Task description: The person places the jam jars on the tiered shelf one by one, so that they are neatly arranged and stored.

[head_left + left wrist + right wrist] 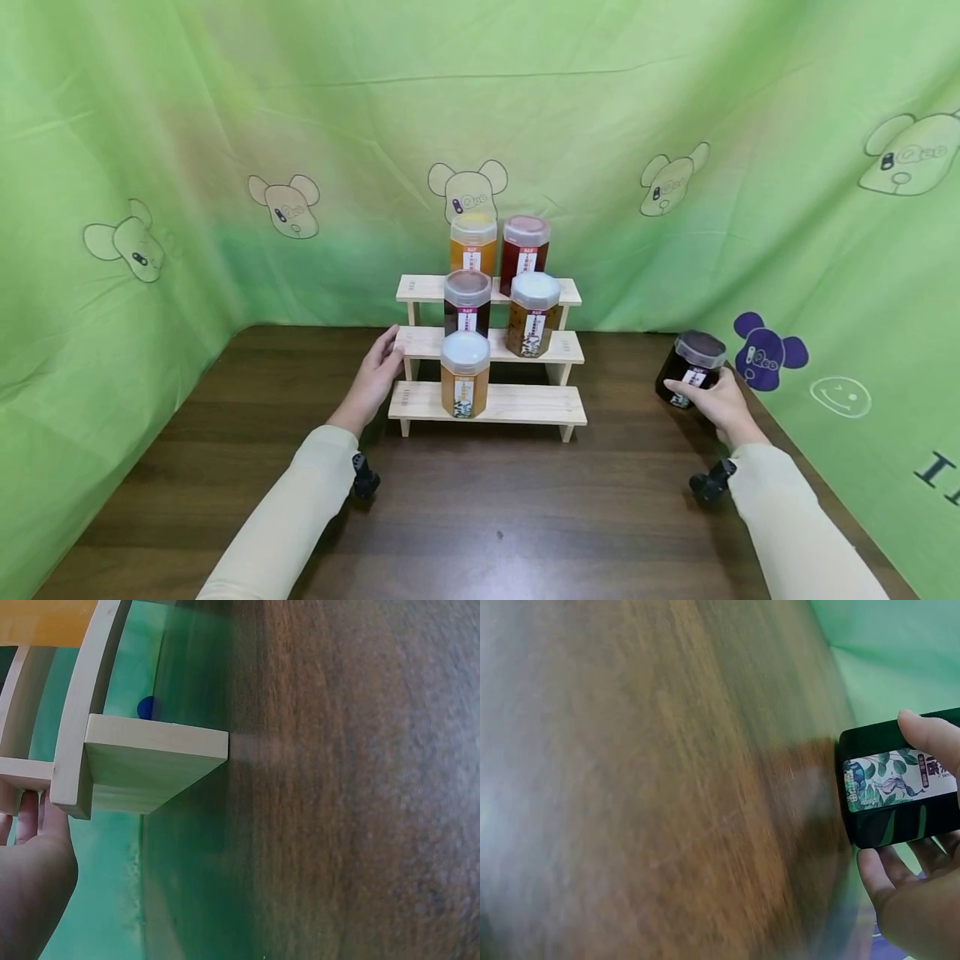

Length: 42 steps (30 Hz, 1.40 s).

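My right hand (722, 406) grips a dark jar (681, 354) with a clear lid at the right side of the table. In the right wrist view the thumb lies on one side of the jar (885, 825) and the fingers on the other, beside its leafy label. Whether its base touches the table is unclear. With fingertips and thumb, my left hand (373, 379) holds the left end of the middle step of a wooden three-tier stand (525, 402). The left wrist view shows the fingers at a board's end, with the fingertips partly hidden.
Several lidded jars stand on the tiers: an orange jar (465, 379) at the bottom, a dark jar (467, 312) and a brown jar (531, 321) in the middle, yellow (474, 237) and red (525, 250) jars on top. Green cloth (337, 125) borders the brown table (487, 517).
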Available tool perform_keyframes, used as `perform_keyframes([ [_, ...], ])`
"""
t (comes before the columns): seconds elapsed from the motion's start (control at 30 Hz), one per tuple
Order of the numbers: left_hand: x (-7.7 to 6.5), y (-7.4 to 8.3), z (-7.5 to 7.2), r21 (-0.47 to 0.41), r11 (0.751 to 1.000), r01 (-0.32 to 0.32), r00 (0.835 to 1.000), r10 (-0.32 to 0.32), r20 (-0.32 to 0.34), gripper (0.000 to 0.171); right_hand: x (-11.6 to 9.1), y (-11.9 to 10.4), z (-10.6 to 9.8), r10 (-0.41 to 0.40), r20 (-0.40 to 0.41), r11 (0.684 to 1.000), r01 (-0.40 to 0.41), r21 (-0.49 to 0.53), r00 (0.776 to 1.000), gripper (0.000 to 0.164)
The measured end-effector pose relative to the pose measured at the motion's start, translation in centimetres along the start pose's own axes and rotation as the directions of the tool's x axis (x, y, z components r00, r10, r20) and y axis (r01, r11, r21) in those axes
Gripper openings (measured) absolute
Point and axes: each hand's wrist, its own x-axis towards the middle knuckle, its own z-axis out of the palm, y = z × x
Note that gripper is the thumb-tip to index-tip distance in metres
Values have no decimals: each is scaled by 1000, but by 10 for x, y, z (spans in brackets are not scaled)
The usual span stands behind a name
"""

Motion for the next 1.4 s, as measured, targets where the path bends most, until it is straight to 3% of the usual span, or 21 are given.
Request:
perform_keyframes([
  [0.27,1,-1,0,7,1000,1,1000,-1,-1,54,-5,-2,-6,-123,-20,991,122,-45,992,84],
  [0.53,1,-1,0,7,1000,5,1000,-5,1,54,-13,-17,-10,-136,-18,987,134,-93,991,84],
  [0.77,1,-2,0,-10,1000,1,1000,-1,1,54,-18,-30,-10,-240,-33,969,237,-73,970,75],
  [0.97,1,-2,-1,-7,1000,2,1000,-2,1,54,-31,-51,-8,-235,-15,967,231,-111,972,87],
  [1.4,1,-1,0,-10,1000,-4,1000,4,4,54,-54,-77,12,-243,21,965,244,-98,970,87],
])
